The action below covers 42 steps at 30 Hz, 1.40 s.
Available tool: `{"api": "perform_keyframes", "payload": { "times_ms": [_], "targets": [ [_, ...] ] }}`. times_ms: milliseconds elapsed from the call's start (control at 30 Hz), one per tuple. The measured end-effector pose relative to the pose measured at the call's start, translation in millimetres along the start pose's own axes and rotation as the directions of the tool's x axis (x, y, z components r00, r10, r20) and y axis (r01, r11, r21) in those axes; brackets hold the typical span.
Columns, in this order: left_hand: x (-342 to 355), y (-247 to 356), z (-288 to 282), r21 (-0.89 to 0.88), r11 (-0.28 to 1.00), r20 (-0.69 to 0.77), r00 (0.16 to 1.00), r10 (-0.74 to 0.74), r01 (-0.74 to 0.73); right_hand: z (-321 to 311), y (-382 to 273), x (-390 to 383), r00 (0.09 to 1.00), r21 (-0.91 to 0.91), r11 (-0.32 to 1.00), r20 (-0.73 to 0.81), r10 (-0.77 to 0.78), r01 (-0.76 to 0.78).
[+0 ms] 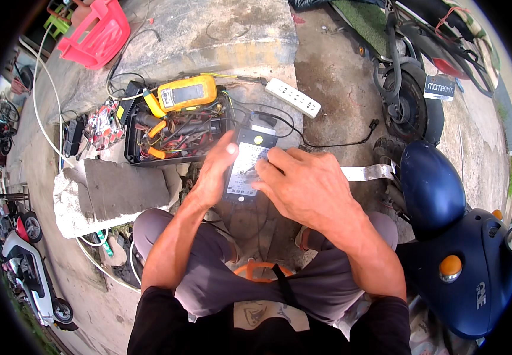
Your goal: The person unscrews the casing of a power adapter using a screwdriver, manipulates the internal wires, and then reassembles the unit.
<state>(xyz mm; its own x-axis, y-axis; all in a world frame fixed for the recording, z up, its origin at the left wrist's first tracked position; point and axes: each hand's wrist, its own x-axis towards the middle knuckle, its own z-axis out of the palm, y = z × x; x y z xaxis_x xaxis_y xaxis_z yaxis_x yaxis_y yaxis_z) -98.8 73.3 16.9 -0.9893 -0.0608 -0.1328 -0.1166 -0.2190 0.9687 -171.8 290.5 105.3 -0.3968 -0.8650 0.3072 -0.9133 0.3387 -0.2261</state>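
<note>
Outdoors, on concrete with a power strip and scooter right of the toolbox, your left fingers grip a device, right fingers half-curled, hold unclear.

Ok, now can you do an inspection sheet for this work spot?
Surface: stained grey concrete ground.
Job's things: flat dark rectangular box with white label.
Clutter: crammed open black plastic toolbox; yellow handheld meter at its far edge.
Grip: left hand at the box's left edge; right hand over its label, fingers bent.
Cables: thin black cord near white oblong power strip.
Surroundings: rounded dark blue scooter, right.
</note>
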Motion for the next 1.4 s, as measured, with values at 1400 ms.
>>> {"api": "perform_keyframes", "payload": {
  "times_ms": [1400],
  "targets": [
    [-68.1, 3.7, 1.9, 0.820, 0.568, 0.263, 0.842, -0.471, 0.062, 158.4, -0.5, 184.2, 0.906, 0.248, 0.955, -0.420, -0.046, 0.163]
  ]
}}
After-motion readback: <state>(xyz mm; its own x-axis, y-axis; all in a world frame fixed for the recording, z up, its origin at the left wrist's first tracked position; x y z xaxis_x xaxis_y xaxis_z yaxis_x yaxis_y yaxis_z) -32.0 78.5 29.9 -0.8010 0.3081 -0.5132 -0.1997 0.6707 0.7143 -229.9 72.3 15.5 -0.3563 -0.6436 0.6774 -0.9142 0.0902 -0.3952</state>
